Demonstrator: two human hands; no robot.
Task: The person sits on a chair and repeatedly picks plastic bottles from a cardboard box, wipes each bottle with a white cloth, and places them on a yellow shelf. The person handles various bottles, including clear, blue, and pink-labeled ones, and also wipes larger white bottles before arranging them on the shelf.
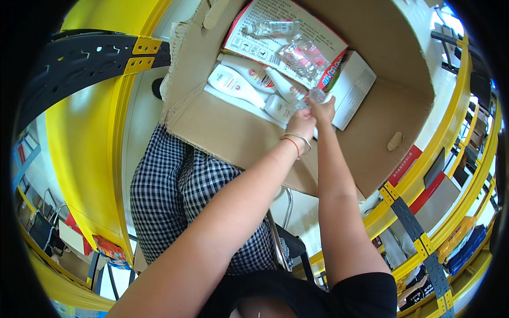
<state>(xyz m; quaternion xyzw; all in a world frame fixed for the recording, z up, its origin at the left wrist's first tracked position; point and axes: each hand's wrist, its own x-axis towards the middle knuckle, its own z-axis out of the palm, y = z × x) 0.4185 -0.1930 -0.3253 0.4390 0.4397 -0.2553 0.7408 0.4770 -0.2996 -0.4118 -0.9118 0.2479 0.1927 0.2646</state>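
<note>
Both hands reach into a large open cardboard box [381, 135]. My left hand [303, 124] and my right hand [324, 109] meet on a clear plastic bottle [317, 95], which their fingers partly cover. Around them lie white plastic bottles, among them a big one [234, 85], a narrow-necked one [284, 85] and a short one [277, 108]. Above, a printed carton [254, 41] carries a clear bottle [274, 28] on its side and more clear bottles with pink labels [304, 57]. A white carton [355, 89] stands right of my right hand.
Yellow and black metal shelving [409, 210] curves along the right, holding packaged goods. A yellow upright with a black beam [95, 59] stands at the left. The box's near wall rises by my checked trousers [159, 198]. Part of another person shows at lower right.
</note>
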